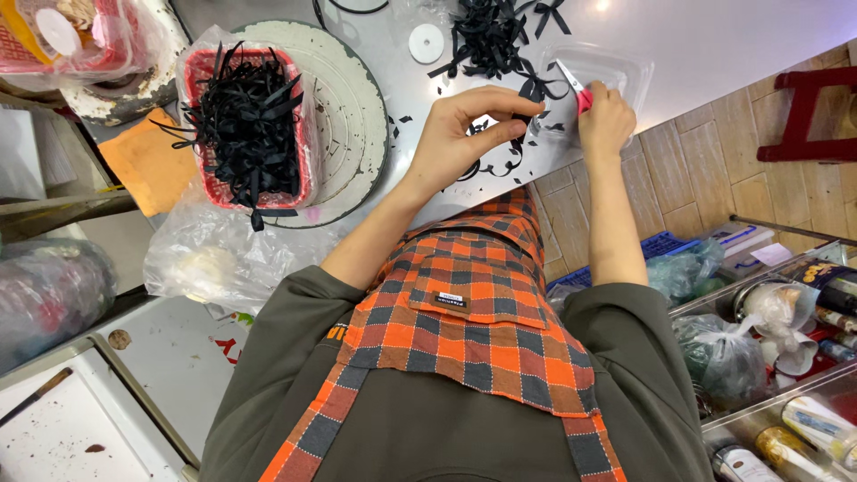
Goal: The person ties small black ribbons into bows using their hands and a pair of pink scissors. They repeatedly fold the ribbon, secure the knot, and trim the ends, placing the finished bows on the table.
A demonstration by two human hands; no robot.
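Observation:
My left hand (460, 134) pinches a thin black ribbon strip (534, 89) between thumb and fingers above the grey table (705, 36). My right hand (605, 116) grips small red-handled scissors (571, 82), with the blades pointing at the strip. A clear plastic tray (620, 67) lies just beyond my right hand. Beyond both hands a pile of cut black ribbon pieces (486, 36) is heaped on the table, and small black scraps are scattered under my hands.
To the left, a red basket (299, 116) full of black ribbons, in a clear bag, sits on a round white board (353, 116). A white disc (426, 43) lies nearby. A red stool (812, 116), a blue crate (665, 243) and shelves of bottles (803, 419) are on the right.

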